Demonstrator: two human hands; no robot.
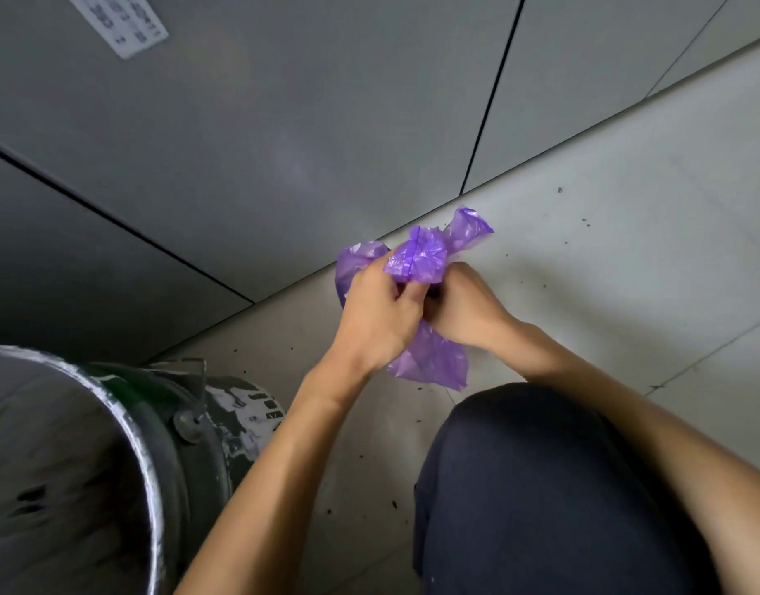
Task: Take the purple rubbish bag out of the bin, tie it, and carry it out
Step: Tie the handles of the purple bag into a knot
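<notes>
The purple rubbish bag [419, 257] is out of the bin and bunched up in front of me, above the floor near the wall. My left hand [378, 315] grips its bunched plastic from the left. My right hand [466, 309] grips it from the right, fingers curled into the folds. Loose ends of the bag stick up above my hands and a fold hangs below them. The bin [155, 427], a paint-stained metal bucket, stands at the lower left with its mouth towards me; its inside looks dark.
A grey panelled wall [284, 122] with dark seams fills the upper left and meets the pale tiled floor [605, 234] along a diagonal line. Small dark crumbs lie scattered on the floor. My knee in dark trousers [541, 487] fills the lower right.
</notes>
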